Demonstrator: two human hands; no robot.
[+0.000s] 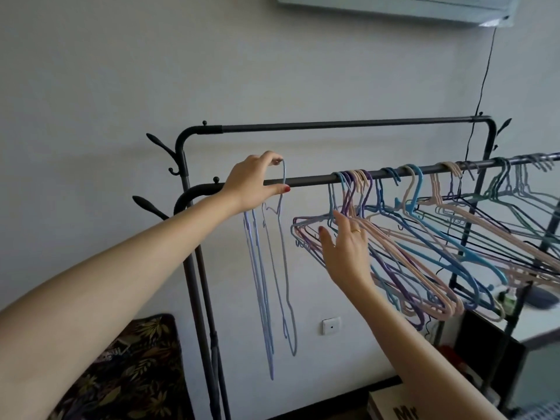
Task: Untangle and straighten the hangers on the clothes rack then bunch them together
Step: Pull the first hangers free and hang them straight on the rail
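A dark metal clothes rack has a front rail (309, 179) and a higher back rail (333, 125). My left hand (254, 181) pinches the hook of a light blue hanger (286, 268) just above the front rail's left end; a couple more pale blue hangers (257, 283) dangle edge-on below that hand. My right hand (347, 251) is open, its fingers touching a bunch of purple, blue and pink hangers (394, 256) that hang slanted from the rail. Several more hangers (500, 213) hang crossed and spread along the rail to the right.
A white wall stands behind the rack, with a socket (331, 325) low down and a black cable (481, 86) running down from a unit at the top. A leaf-patterned cushion (130, 368) lies at lower left. A box (391, 403) and a small table (539, 325) sit at lower right.
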